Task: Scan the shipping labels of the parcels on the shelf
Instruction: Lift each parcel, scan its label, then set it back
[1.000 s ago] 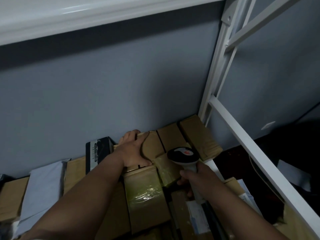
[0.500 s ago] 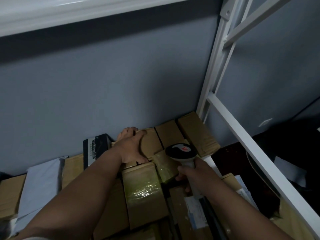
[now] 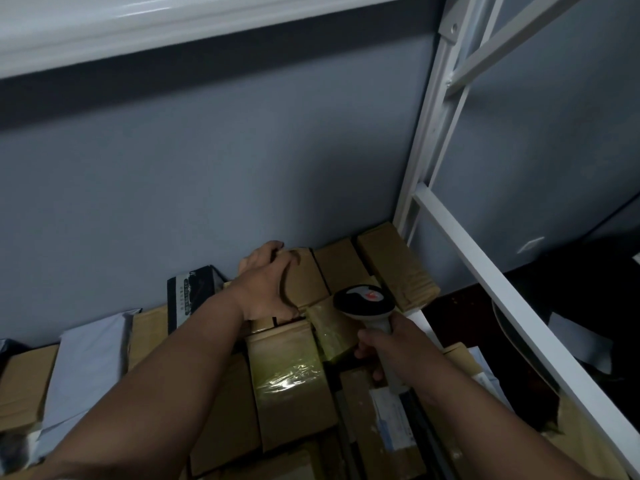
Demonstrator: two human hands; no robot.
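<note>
Cardboard parcels fill the shelf against the grey wall. My left hand (image 3: 266, 284) grips a brown box (image 3: 304, 275) at the back, fingers over its far edge and thumb on its top. My right hand (image 3: 391, 348) holds the grey handle of a barcode scanner (image 3: 363, 301), whose black head with a red mark hangs over a small box wrapped in yellowish tape (image 3: 332, 332). A larger taped box (image 3: 291, 379) lies in front of my left hand. A white shipping label (image 3: 391, 420) shows on a parcel under my right forearm.
A black-and-white box (image 3: 188, 294) stands left of my left hand, and a grey mailer bag (image 3: 86, 368) lies further left. The white shelf upright (image 3: 433, 133) and a sloping rail (image 3: 512, 306) bound the right side. The shelf board above (image 3: 138, 26) hangs overhead.
The scanner and my right hand have edged forward and up over the small taped box. My left hand keeps its grip on the back box. The view has shifted slightly.
</note>
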